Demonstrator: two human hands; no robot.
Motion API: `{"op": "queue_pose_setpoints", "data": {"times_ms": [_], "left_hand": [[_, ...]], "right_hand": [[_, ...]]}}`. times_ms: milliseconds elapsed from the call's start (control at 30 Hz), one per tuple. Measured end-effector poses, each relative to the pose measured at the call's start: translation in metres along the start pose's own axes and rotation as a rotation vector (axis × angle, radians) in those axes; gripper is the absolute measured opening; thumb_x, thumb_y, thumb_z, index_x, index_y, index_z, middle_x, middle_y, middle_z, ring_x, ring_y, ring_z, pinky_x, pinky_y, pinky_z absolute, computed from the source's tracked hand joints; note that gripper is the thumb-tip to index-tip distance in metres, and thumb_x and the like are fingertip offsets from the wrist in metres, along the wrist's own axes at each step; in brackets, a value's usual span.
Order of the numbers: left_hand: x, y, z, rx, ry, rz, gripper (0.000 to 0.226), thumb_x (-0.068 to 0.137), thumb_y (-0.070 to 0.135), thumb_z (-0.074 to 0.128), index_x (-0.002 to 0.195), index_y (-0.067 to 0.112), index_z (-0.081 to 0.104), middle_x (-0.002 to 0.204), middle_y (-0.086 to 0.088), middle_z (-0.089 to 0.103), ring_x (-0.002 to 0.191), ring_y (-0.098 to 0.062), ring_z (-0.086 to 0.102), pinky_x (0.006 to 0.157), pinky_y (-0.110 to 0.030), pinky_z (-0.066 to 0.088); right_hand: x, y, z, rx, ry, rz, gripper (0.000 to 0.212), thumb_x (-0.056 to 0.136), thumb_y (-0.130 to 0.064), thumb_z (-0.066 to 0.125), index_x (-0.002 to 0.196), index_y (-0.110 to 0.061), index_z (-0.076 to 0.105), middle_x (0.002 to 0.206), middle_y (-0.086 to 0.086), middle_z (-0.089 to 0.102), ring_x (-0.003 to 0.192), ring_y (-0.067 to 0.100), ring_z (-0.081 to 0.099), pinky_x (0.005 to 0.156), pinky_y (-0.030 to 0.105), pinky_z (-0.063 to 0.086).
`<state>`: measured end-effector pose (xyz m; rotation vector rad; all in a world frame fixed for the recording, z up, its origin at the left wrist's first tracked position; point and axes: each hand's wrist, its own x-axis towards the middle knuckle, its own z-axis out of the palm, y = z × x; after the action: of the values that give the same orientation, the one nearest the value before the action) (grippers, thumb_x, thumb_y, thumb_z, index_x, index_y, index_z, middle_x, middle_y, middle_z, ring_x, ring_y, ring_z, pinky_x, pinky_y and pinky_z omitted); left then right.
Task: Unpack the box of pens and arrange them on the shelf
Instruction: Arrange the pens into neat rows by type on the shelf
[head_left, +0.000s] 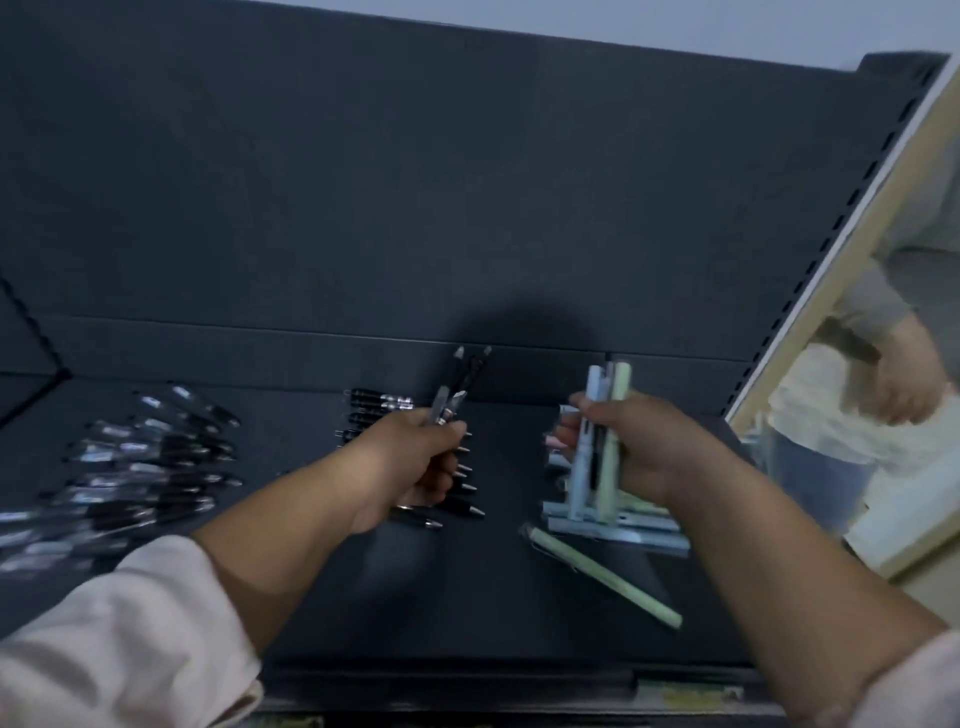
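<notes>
Head view: dark shelf (519, 597) with tall dark back panel (415, 182); mirrored side panel (883, 364) at right, reflecting a person's torso. Far left on the shelf, a blurred spread of black-and-clear pens (145, 457). Mid-shelf, a row of black pens (379, 402), partly hidden under the left hand (410, 462). Left hand closed round a small bunch of black pens (462, 379), tips pointing up. Right hand (639, 447) grips a few pale blue and green pens (597, 441) upright, above a pastel pen stack (613, 525) on the shelf. One green pen (602, 577) lies loose, angled, just in front of the stack.
</notes>
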<state>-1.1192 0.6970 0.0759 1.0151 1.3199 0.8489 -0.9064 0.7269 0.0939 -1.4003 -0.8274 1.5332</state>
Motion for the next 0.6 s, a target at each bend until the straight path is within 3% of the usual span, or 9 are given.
{"op": "queue_pose_setpoints", "data": {"times_ms": [133,233,400,600], "left_hand": [[-0.015,-0.006,-0.026,-0.068,0.027,-0.016,0.019,0.098,0.024,0.051,0.109,0.011,0.057,0.082,-0.007,0.062,0.068,-0.02,0.063,0.06,-0.029,0.055],[-0.028,-0.012,-0.054,-0.082,0.061,-0.056,0.028,0.098,0.025,0.051,0.119,0.007,0.056,0.094,-0.011,0.064,0.077,-0.023,0.065,0.068,-0.032,0.059],[-0.052,-0.019,-0.102,-0.157,0.131,-0.071,0.01,0.092,0.015,0.061,0.097,0.011,0.054,0.1,-0.014,0.07,0.079,-0.022,0.07,0.069,-0.031,0.059],[-0.074,-0.027,-0.146,-0.24,0.257,-0.059,0.019,0.086,0.004,0.065,0.088,0.013,0.049,0.083,-0.01,0.069,0.067,-0.016,0.068,0.058,-0.023,0.056]], "right_hand": [[0.004,0.011,0.066,0.19,-0.139,0.125,0.021,0.098,0.003,0.034,0.099,-0.007,0.052,0.093,0.016,0.064,0.084,0.031,0.063,0.078,0.044,0.047],[0.005,0.022,0.112,0.295,-0.196,0.177,0.024,0.097,0.006,0.031,0.102,-0.006,0.052,0.101,0.019,0.064,0.086,0.032,0.064,0.076,0.047,0.047],[0.001,0.038,0.176,0.381,-0.32,0.232,0.019,0.098,0.003,0.038,0.105,-0.008,0.052,0.104,0.017,0.067,0.089,0.031,0.065,0.084,0.047,0.047],[-0.008,0.057,0.242,0.349,-0.442,0.28,0.019,0.098,-0.002,0.046,0.11,-0.011,0.056,0.107,0.012,0.069,0.1,0.028,0.065,0.078,0.043,0.053]]}}
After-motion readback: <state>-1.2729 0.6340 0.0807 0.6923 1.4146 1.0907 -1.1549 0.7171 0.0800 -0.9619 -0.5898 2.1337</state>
